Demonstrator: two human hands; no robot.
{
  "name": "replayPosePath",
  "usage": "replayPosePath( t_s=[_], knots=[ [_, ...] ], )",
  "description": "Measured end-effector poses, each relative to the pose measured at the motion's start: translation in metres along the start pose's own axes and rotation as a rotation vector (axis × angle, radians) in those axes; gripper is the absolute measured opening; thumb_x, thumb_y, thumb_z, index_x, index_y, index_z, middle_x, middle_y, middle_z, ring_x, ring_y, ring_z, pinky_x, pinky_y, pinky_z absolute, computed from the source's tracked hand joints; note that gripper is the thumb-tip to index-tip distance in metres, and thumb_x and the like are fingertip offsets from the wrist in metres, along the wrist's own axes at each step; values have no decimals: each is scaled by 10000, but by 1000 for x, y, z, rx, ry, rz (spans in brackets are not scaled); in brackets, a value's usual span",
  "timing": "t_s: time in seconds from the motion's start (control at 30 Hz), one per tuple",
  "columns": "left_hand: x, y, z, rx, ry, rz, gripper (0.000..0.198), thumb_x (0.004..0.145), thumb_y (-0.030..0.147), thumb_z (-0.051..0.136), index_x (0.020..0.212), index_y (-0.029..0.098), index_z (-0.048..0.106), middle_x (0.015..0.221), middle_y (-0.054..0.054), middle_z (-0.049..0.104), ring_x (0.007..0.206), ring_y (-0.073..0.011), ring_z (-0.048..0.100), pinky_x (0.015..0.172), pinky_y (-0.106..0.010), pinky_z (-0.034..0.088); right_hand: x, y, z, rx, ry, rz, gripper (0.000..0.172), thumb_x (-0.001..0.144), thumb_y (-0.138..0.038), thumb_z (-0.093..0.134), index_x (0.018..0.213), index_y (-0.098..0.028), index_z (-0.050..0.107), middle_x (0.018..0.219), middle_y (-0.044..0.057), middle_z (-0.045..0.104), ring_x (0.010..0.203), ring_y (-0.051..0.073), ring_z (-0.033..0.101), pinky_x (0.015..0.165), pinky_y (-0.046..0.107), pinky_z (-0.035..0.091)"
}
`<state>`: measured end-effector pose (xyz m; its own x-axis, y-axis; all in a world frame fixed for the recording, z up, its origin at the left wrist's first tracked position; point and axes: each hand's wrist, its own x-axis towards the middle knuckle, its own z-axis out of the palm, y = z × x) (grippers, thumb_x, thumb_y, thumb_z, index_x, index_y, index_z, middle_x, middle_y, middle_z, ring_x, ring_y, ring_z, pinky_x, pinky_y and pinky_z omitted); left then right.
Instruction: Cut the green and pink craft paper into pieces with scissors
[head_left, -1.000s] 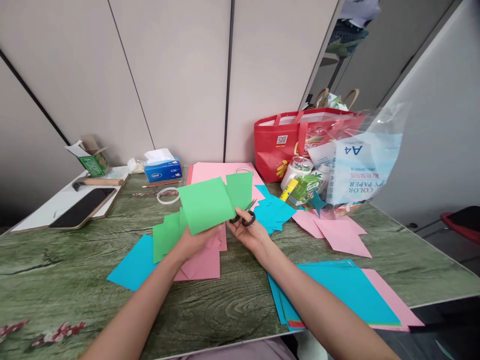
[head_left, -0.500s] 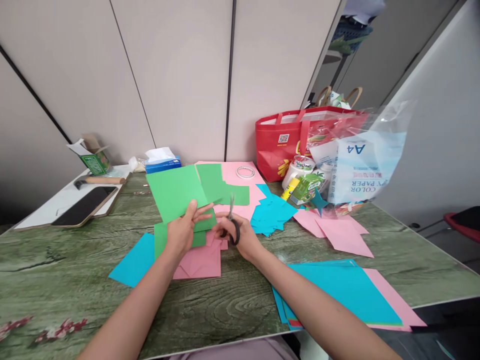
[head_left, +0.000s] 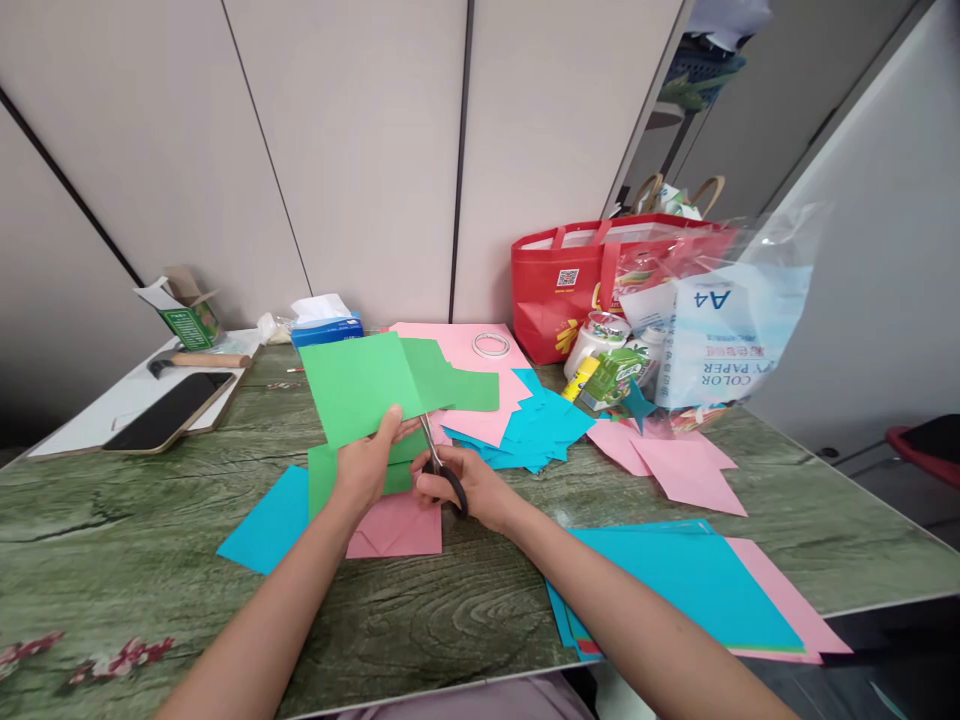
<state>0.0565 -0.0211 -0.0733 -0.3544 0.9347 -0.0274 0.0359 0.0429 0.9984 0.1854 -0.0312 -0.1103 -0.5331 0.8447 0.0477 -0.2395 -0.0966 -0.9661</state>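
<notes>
My left hand (head_left: pixel 366 466) pinches the lower edge of a green paper sheet (head_left: pixel 360 385) and holds it up over the table. My right hand (head_left: pixel 465 487) grips black-handled scissors (head_left: pixel 442 470), whose blades point up into the sheet's bottom edge. A second green flap (head_left: pixel 457 382) of the same sheet hangs to the right of the blades. Under both hands lie a pink folded sheet (head_left: pixel 397 527), more green paper (head_left: pixel 324 478) and a blue sheet (head_left: pixel 266 520).
Blue scraps (head_left: pixel 540 425) and pink sheets (head_left: pixel 675 462) lie to the right, a blue and pink stack (head_left: pixel 697 585) at the near edge. Behind stand a red bag (head_left: pixel 559 290), a colour-paper pack (head_left: pixel 724 335), tape ring (head_left: pixel 491 344), tissue box (head_left: pixel 324 320), phone (head_left: pixel 166 412).
The green sheet has been raised and turned towards the wall. My right hand swung the scissors from beside the sheet to under it, and the blades now meet its lower edge.
</notes>
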Motion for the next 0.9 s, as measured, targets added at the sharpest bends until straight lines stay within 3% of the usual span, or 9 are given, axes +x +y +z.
replayPosePath(
  t_s=[0.2, 0.37, 0.53, 0.9],
  knots=[
    [-7, 3, -4, 281, -40, -40, 297, 717, 443, 550, 590, 229, 711, 796, -49, 745, 1007, -288, 601, 910, -322, 407, 0, -2, 0, 6, 32, -19, 345, 629, -432, 713, 788, -176, 545, 609, -26, 534, 544, 117, 493, 541, 262, 388],
    [-10, 0, 0, 418, 5, -61, 364, 749, 473, 506, 733, 187, 730, 915, -73, 729, 1009, -296, 598, 878, -335, 426, 0, -4, -1, 24, 49, -74, 358, 592, -386, 755, 795, -166, 558, 655, -25, 524, 587, 104, 441, 537, 236, 341],
    [-11, 2, 2, 480, 9, -73, 388, 774, 473, 473, 769, 183, 730, 911, -70, 730, 1008, -279, 602, 874, -315, 429, 1, -1, -2, 31, 42, -65, 438, 520, -367, 798, 844, -177, 576, 670, -25, 533, 609, 116, 447, 533, 235, 329],
    [-10, -6, -1, 506, -32, -37, 431, 767, 534, 439, 759, 222, 735, 907, -56, 730, 1008, -266, 605, 850, -314, 448, -1, -5, -1, 3, 47, -39, 411, 567, -407, 766, 844, -177, 567, 643, -35, 462, 581, 112, 417, 515, 235, 300]
  ],
)
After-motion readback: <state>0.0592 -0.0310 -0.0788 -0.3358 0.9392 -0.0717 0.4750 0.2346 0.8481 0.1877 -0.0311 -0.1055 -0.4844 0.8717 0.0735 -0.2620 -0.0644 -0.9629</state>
